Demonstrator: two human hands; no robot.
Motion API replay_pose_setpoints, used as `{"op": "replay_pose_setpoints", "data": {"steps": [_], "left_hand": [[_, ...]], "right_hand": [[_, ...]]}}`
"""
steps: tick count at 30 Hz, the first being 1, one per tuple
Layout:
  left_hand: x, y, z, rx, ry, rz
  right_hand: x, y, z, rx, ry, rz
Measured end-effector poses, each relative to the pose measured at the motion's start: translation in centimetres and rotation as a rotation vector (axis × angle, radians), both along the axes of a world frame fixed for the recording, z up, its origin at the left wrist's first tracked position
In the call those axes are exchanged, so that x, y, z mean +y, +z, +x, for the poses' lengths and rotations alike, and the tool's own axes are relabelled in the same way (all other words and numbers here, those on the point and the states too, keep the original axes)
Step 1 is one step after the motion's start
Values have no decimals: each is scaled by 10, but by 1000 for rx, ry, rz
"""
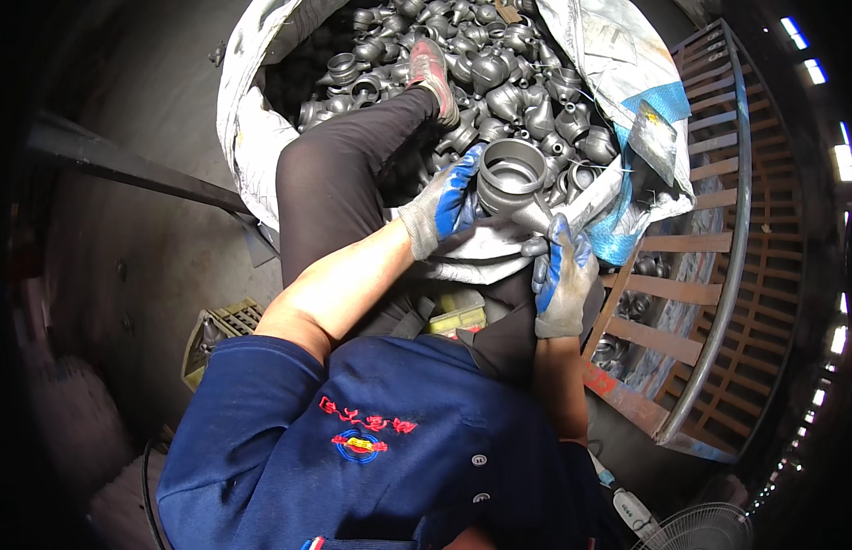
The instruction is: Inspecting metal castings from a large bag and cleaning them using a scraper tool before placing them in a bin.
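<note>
Between my two gloved hands is a dark grey cast-metal part, with a wide round open mouth and a narrow spout at its lower right. My left hand, in a blue and grey glove, is closed round the side of its bowl. At the spout end, the fingers of my right hand grip the part, in a matching glove. Just beyond is a big white woven sack, its mouth wide apart, heaped with several similar grey castings. My leg and a red shoe rest over that heap.
At the right stands a rusty slatted metal cage with more castings inside. A dark metal bar crosses on the left. A yellowish crate sits by my left elbow, a yellow box below my hands, and a fan at lower right.
</note>
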State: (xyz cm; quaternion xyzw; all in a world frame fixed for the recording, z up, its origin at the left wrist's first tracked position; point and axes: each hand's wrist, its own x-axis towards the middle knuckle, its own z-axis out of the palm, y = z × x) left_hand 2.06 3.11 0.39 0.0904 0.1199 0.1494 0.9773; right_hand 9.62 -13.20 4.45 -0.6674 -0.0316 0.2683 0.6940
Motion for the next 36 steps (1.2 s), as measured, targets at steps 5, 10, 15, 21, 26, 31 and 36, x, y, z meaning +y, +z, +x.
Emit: {"op": "replay_pose_setpoints", "data": {"steps": [5,10,15,21,26,31,36], "left_hand": [[-3,-10,-3,-89,-124,-85],[-8,2,1,-64,-189,-146],[-10,-15,2,-3,-181,-39],[7,10,-6,250,-26,559],[34,-14,4,557,266,431],[51,-38,24,654,70,383],[52,-95,71,828,17,503]], "right_hand": [[9,29,-18,-95,180,167],[10,24,-19,-373,218,155],[2,38,-10,-448,270,-29],[-67,114,49,-516,27,-34],[-195,184,104,-890,-280,-363],[-292,164,193,-741,-600,-589],[-373,78,254,-644,-479,-984]]}}
